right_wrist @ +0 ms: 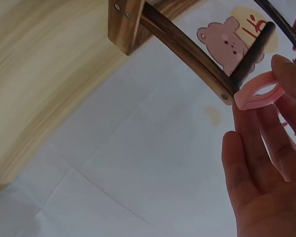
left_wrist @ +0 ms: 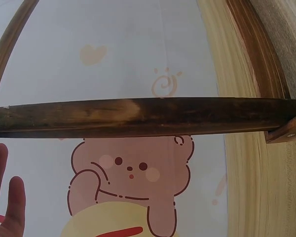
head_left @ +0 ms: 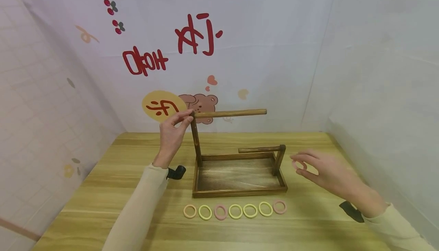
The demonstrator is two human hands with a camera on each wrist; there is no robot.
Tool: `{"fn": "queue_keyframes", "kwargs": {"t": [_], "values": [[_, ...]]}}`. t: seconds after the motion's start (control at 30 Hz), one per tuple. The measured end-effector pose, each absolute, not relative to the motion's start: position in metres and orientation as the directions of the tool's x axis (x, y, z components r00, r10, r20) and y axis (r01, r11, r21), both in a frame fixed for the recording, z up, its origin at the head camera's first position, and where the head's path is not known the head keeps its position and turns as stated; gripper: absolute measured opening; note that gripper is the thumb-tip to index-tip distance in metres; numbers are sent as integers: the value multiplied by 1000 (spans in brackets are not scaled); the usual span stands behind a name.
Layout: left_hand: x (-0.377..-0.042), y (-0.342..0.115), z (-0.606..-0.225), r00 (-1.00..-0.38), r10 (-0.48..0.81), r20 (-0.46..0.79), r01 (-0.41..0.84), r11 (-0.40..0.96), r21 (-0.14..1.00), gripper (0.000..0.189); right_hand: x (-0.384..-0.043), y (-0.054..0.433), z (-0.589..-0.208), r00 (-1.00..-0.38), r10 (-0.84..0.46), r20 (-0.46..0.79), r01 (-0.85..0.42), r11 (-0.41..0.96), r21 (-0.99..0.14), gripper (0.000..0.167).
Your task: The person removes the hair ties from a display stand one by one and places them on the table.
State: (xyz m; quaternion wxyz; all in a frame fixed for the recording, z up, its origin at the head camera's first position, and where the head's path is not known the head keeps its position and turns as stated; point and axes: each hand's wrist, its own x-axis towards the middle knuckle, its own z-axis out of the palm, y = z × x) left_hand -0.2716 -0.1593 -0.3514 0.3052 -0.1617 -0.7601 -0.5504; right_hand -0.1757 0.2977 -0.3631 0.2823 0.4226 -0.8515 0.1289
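Observation:
In the head view, my left hand (head_left: 172,131) pinches the top corner of the tall post on a dark wooden stand (head_left: 240,194). From that corner a long rod (head_left: 233,113) runs to the right. My right hand (head_left: 326,171) is off the stand's right side, holding a pink ring (right_wrist: 259,94) between thumb and fingers. The ring is apart from the short post's rod (head_left: 258,149), which points left. In the left wrist view, a dark post (left_wrist: 138,117) crosses the picture, and some fingers (left_wrist: 15,205) show at the left edge.
Several rings lie in a row in front of the stand, among them an orange ring (head_left: 190,211), a yellow ring (head_left: 235,211) and a pink ring (head_left: 279,207). The wooden table (head_left: 113,190) meets a printed wall sheet (head_left: 274,64) behind.

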Motion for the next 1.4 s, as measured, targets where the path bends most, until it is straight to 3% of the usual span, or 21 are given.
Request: {"fn": "queue_keyframes", "kwargs": {"t": [0.13,0.43,0.67,0.9,1.13,1.4], "values": [[-272,-159,-352,-760,-94,643,581,345,737,26,-171,298,-374,-474,-657,586,-812,583,-3,52],[-272,-159,-351,-760,-97,642,577,354,736,26,-152,306,-402,-551,-644,530,-791,606,-85,28],[-272,-160,-351,-759,-100,643,578,352,737,26,-146,308,-426,-533,-666,522,-819,560,-122,35],[-270,-159,-350,-766,-103,635,575,331,748,25,-147,307,-448,-490,-696,524,-844,528,-88,19],[-271,-162,-351,-742,-107,661,591,358,722,26,-149,307,-461,-483,-715,506,-835,549,-21,25],[-271,-162,-351,-740,-109,664,593,360,720,26,-148,307,-469,-523,-730,440,-826,562,-50,40]]}}
